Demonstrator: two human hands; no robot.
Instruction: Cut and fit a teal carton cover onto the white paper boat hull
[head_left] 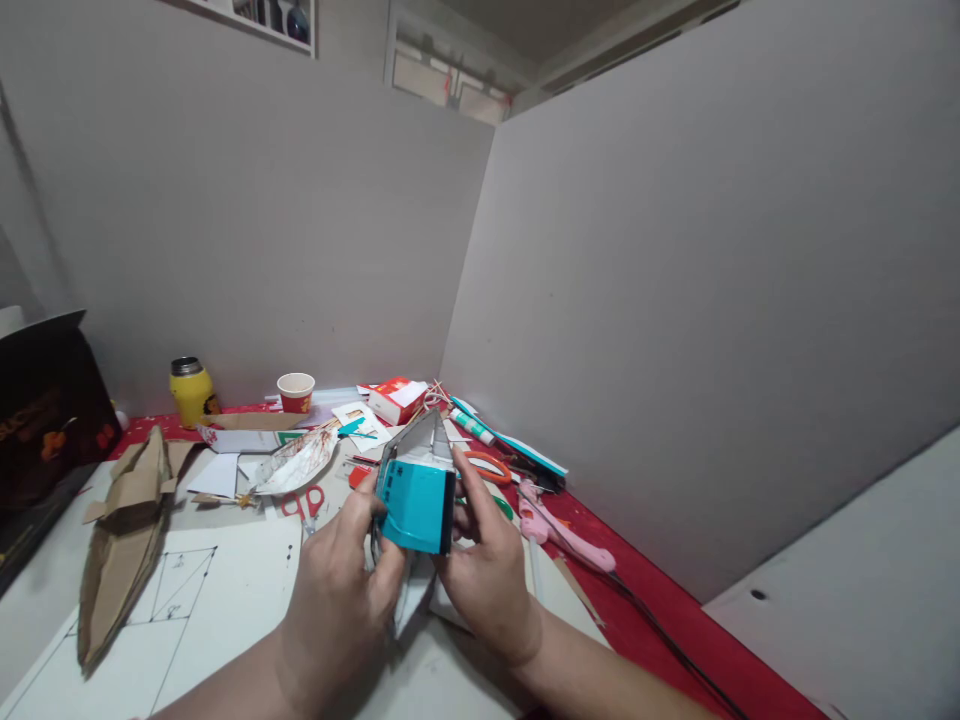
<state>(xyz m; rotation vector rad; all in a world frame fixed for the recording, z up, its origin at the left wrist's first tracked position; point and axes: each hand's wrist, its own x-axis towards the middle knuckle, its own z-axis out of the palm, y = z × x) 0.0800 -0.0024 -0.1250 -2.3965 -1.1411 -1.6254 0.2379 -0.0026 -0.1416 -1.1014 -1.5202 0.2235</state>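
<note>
1. The teal paper model (416, 500) sits in the lower middle of the frame. My fingers hide its bottom, and its grey pointed top is hard to make out.
2. Under it lie a white drawn sheet (225, 580) and a red table cover (697, 630), between grey partition walls (712, 300).
3. My left hand (337, 590) grips its left edge and my right hand (487, 580) its right edge.

Nothing here reads clearly: the orange print on the black bag (46, 425) at left and the pencilled figures on the white sheet (232, 600) nearby are too blurred.
</note>
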